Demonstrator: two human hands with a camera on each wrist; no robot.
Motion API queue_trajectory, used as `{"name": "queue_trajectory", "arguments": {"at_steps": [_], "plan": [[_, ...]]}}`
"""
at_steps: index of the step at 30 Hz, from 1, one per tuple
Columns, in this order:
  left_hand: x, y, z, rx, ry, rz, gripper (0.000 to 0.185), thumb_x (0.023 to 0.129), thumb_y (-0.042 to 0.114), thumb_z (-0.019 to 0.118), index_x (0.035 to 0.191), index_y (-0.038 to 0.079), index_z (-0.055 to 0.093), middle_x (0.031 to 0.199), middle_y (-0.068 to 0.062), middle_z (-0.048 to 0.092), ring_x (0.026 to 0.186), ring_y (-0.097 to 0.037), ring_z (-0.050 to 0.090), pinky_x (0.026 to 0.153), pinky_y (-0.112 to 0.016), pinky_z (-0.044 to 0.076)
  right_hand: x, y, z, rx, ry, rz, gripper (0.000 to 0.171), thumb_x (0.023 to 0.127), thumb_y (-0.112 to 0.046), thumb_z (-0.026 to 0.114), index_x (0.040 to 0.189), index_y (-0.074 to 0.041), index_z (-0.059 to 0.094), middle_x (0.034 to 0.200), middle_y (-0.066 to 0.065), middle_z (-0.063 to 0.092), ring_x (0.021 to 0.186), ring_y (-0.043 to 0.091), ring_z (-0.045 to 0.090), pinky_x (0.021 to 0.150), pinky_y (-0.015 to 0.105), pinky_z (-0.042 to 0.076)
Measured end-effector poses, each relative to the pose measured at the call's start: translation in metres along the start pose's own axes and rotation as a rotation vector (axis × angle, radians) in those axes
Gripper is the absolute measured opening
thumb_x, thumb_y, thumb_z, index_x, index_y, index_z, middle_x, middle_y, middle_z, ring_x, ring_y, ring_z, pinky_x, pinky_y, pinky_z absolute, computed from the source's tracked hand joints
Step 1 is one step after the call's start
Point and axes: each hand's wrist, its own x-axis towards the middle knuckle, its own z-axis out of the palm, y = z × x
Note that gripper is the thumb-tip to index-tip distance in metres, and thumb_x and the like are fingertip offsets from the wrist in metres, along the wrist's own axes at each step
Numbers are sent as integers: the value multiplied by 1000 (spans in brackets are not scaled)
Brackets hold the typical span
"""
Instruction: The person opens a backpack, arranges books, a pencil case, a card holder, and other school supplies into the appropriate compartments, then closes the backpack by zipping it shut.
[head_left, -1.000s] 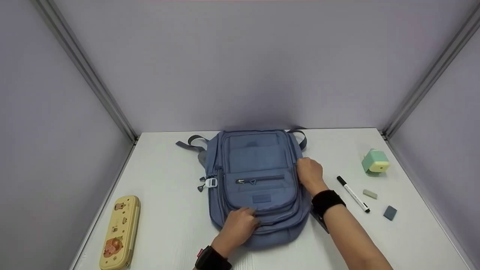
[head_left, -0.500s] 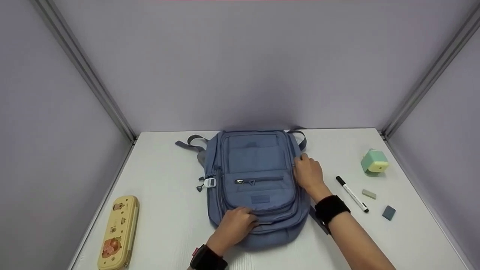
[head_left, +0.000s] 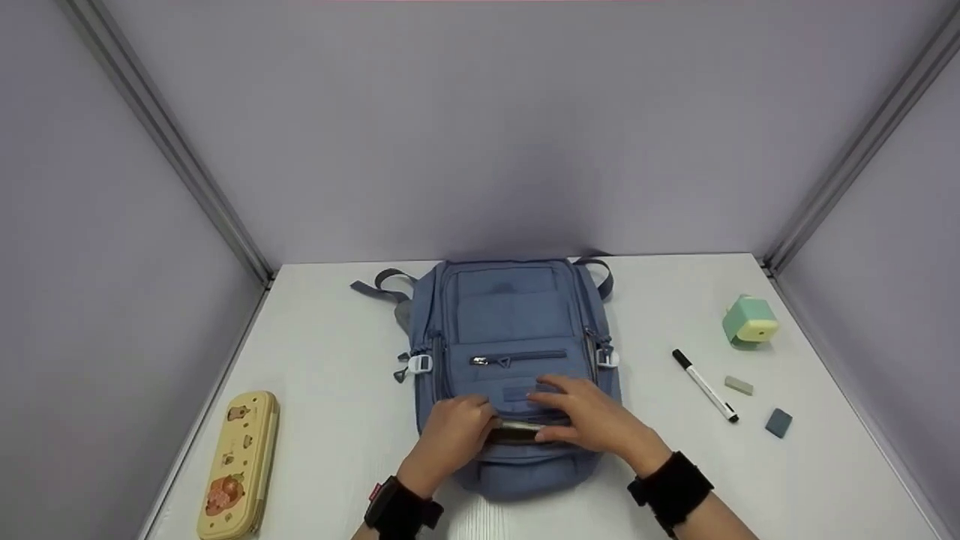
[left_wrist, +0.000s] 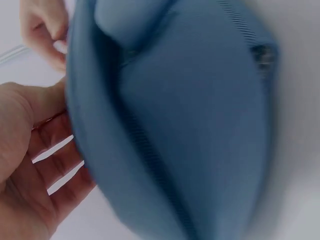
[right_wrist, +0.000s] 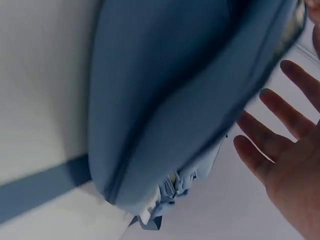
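A blue backpack (head_left: 510, 315) lies flat on the white table (head_left: 337, 405), front side up. My left hand (head_left: 452, 435) grips the near-left edge of the front pocket, fingers curled at a gap (head_left: 517, 433) in the fabric. My right hand (head_left: 592, 418) rests on the pocket front with straight fingers, thumb at the same gap. The left wrist view is blurred: the left hand (left_wrist: 30, 165) lies against the backpack (left_wrist: 190, 125), fingertips hidden behind it. In the right wrist view the right hand (right_wrist: 285, 155) is spread beside the backpack (right_wrist: 165, 85).
A yellow pencil case (head_left: 238, 465) lies at the near left. To the right of the bag are a black-capped marker (head_left: 705, 386), a green and yellow sharpener (head_left: 748, 321), a white eraser (head_left: 739, 385) and a blue eraser (head_left: 778, 422). Grey walls enclose three sides.
My right hand left the backpack's right side and came down to the front pocket beside the left hand. A gap now shows at the pocket's near edge. The left hand barely moved.
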Motion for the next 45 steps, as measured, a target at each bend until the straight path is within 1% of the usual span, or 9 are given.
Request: {"name": "queue_trajectory", "arguments": {"at_steps": [4,7,11,17,23,28,31,37,45], "plan": [[9,-2,-7,14,62,1,15,84,22,78,78,13,68,74,4,60,65,-15,63,53,-33,49,-7,1,11,-45,75,10,53,89,-41,71,133,-14,62,138,13,53,126,35,49,99,51,41],[13,-4,-11,0,92,8,15,85,22,78,79,12,68,75,3,60,66,-15,63,53,-33,49,-7,5,15,-78,182,-10,45,85,-25,78,126,-11,66,128,11,60,119,32,56,96,48,45],[12,-6,-11,-36,99,7,13,86,20,77,82,12,68,75,2,59,66,-14,61,54,-32,49,-5,9,17,-108,270,-50,39,81,-16,81,117,-9,70,115,7,67,109,28,62,91,44,48],[5,-7,-6,-110,117,-41,12,87,22,76,90,12,70,80,2,59,69,-14,61,61,-33,50,-3,10,19,-126,316,-49,33,79,-11,81,110,-9,72,108,6,70,100,25,66,86,44,50],[-8,-16,-1,-132,78,-43,26,85,26,78,105,11,70,100,-2,65,93,-19,64,83,-39,51,-4,10,21,-99,340,-64,28,80,-7,79,107,-8,72,105,6,70,97,24,67,84,43,51],[-19,-30,9,-102,57,-50,39,78,16,84,114,8,70,115,-6,66,109,-26,61,95,-40,46,-3,10,23,-90,369,-87,28,77,0,78,103,-7,72,102,6,71,95,24,67,83,42,52],[-22,-34,12,-105,83,-62,39,77,13,84,113,8,71,112,-6,67,106,-26,62,93,-39,48,-4,10,22,-101,374,-92,28,76,3,78,101,-7,71,100,6,71,94,24,67,82,42,52],[-18,-32,10,-110,143,-53,26,79,11,82,103,9,73,98,-3,70,90,-23,66,81,-37,52,-6,7,16,-111,347,-53,28,77,1,77,102,-8,70,99,6,71,92,24,68,82,43,52],[-10,-24,-7,-129,192,-16,22,79,7,81,99,8,73,92,-3,69,83,-21,66,73,-37,53,-12,1,-8,-73,317,-15,29,80,5,74,106,-6,68,101,9,71,93,27,68,80,43,53]]}}
